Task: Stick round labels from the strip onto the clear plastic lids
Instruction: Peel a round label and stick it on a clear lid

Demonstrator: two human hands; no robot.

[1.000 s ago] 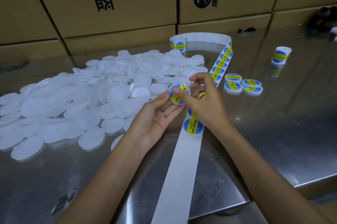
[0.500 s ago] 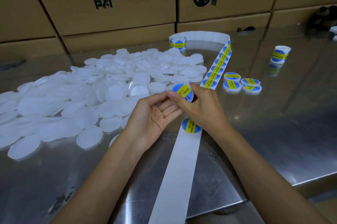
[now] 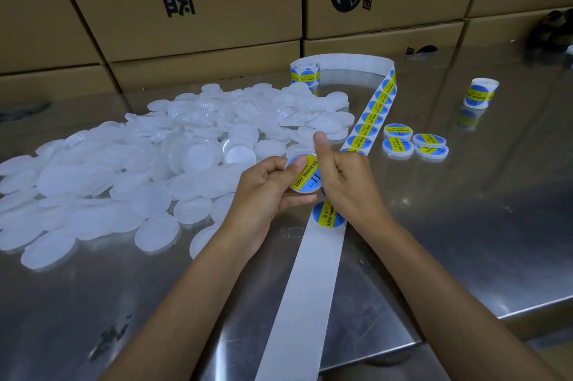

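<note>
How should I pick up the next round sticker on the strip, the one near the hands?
Probably by its edge. The next label lies flat on the white strip, just below the right hand, so there is nothing to wrap fingers around. Come from above at its open right rim, lift that edge with a fingertip, then pinch and peel it off.

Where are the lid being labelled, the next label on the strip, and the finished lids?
held lid [image 3: 305, 176], head view, label face
next label [image 3: 327, 216], head view, centre
finished lids [image 3: 415, 143], head view, middle of group
</note>
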